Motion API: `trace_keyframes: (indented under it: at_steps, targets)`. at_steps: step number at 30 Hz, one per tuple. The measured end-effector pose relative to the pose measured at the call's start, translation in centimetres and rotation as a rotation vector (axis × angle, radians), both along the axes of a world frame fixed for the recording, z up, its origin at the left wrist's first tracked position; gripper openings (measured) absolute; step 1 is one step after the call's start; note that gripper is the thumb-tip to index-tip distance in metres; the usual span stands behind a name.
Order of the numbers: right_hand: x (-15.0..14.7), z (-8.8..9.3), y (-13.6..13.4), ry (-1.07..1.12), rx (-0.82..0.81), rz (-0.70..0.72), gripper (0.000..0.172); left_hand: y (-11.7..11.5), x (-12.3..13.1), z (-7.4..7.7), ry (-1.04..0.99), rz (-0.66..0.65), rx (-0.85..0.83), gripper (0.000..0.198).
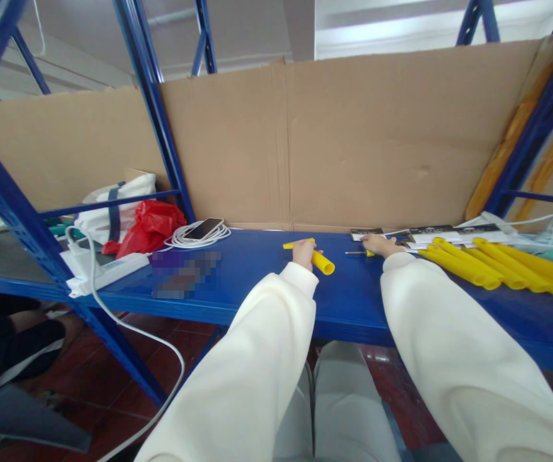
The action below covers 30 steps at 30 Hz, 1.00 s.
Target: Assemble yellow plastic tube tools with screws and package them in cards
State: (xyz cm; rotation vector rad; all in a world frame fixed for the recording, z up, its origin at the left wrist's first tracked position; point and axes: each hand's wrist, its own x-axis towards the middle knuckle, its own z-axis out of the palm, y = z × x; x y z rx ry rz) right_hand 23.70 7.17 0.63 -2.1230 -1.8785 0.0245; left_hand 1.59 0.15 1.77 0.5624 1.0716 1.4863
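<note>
A yellow tube point(323, 262) is gripped in my left hand point(303, 253), its open end pointing toward me and to the right. A flat yellow piece point(292, 245) shows on the far side of that hand; whether it joins the tube is hidden. My right hand point(380, 245) has its fingers closed at the near edge of a small black-and-white packet point(365, 234). Close beneath that hand lies a screwdriver point(357, 253) with a thin shaft pointing left and a yellow handle, partly covered.
Several yellow tubes point(512, 266) lie at the right of the blue shelf point(257, 282), before more black-and-white packets point(431, 233). On the left are a phone point(205, 228) on coiled white cable, a red bag point(149, 226) and a power strip point(115, 271). Cardboard point(353, 141) stands behind.
</note>
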Motion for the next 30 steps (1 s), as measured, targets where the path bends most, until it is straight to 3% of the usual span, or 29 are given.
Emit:
trace_keyframes:
  at_steps: [3,16,19,26,30]
  targets:
    - [-0.4,0.1,0.2,-0.046,-0.087,-0.007,0.044,-0.1,0.0,0.0,0.009,0.006,-0.005,0.03]
    - [-0.9,0.6,0.1,-0.043,-0.141,0.041,0.052,-1.1,0.1,0.7,-0.012,-0.004,-0.031,0.033]
    - [-0.9,0.4,0.3,-0.044,-0.168,0.028,0.053,-1.2,0.1,0.7,-0.025,-0.006,-0.035,0.039]
    - [-1.0,0.2,0.3,-0.072,-0.17,0.015,0.052,-1.3,0.1,0.7,-0.009,-0.017,-0.016,0.077]
    - [-1.3,0.8,-0.6,-0.079,-0.101,-0.016,0.051,-1.6,-0.2,0.8,0.092,-0.08,-0.016,0.072]
